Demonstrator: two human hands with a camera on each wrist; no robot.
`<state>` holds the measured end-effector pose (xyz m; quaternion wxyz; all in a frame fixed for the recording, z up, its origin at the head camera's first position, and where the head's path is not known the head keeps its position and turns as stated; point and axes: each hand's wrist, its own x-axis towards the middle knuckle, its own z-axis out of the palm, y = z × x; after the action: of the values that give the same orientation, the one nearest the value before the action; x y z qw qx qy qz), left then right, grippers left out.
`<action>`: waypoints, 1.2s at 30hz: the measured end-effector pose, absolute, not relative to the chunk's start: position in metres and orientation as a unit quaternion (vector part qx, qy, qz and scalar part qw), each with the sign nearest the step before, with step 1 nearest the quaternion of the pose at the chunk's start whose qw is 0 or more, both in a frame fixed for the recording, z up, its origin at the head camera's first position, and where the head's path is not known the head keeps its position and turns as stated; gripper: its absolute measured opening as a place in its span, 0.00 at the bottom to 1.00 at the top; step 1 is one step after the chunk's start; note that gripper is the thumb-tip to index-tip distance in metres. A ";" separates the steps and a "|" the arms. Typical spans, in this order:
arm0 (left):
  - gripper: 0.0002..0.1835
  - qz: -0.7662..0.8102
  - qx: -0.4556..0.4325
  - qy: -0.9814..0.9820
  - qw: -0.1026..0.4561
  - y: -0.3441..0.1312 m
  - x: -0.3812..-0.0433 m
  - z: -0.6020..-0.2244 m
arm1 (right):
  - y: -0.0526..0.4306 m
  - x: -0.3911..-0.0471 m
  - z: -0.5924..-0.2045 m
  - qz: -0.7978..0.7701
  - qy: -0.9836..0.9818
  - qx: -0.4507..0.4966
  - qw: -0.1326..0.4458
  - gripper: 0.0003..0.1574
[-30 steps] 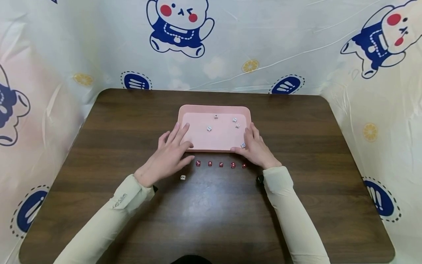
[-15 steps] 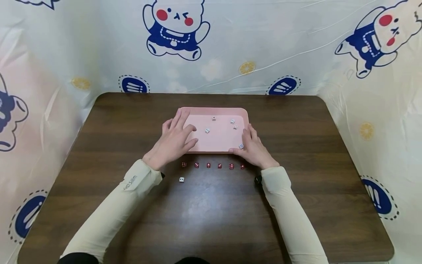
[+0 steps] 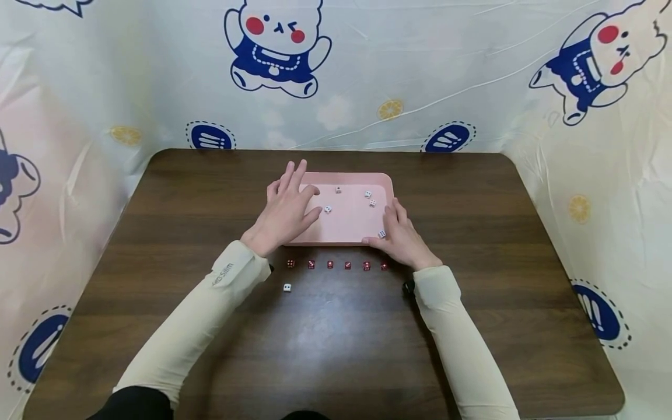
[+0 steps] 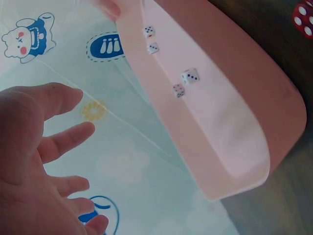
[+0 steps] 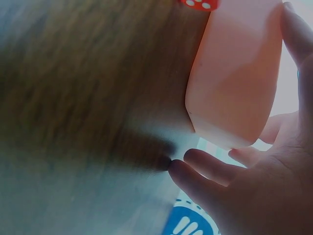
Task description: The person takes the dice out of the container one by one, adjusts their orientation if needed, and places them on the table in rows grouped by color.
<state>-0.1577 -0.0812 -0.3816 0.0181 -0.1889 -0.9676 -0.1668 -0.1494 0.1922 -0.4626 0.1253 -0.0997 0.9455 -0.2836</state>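
Observation:
A pink tray [image 3: 349,229] lies on the table with several white dice in it, one of them a white die [image 3: 328,209] close to my left thumb. My left hand [image 3: 286,213] is over the tray's left side, fingers spread and holding nothing; in the left wrist view it appears apart from the tray. At the tray's front right corner, my right hand [image 3: 401,236] grips the wall, thumb along the front rim and fingers around the right side. Just beside that thumb sits another white die [image 3: 382,234]. The right wrist view shows the fingertips against the tray's outer wall.
A row of several red dice, including a red die [image 3: 330,265], lies in front of the tray on the brown wooden table [image 3: 325,350]. Nearer still is a lone white die [image 3: 287,287]. A printed plastic curtain [image 3: 346,76] stands behind the table and along its sides.
My left hand has moved from the tray's left edge rightward and away from me, over the tray, uncovering the leftmost red die. My right hand stays at the tray's corner.

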 end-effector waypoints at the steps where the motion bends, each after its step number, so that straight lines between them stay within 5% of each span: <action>1: 0.17 -0.170 -0.184 -0.968 0.016 -0.080 -0.160 -0.383 | 0.192 -0.150 -0.462 -0.283 0.946 -0.100 0.125 0.68; 36: 0.17 -0.145 -0.108 -0.982 -0.054 -0.058 -0.188 -0.442 | 0.185 -0.144 -0.463 -0.300 0.942 -0.078 0.127 0.68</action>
<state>-0.1882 -0.0578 -0.4424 -0.0541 -0.1084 -0.9819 -0.1454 -0.1440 0.1850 -0.4633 0.1271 -0.0784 0.9422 -0.2998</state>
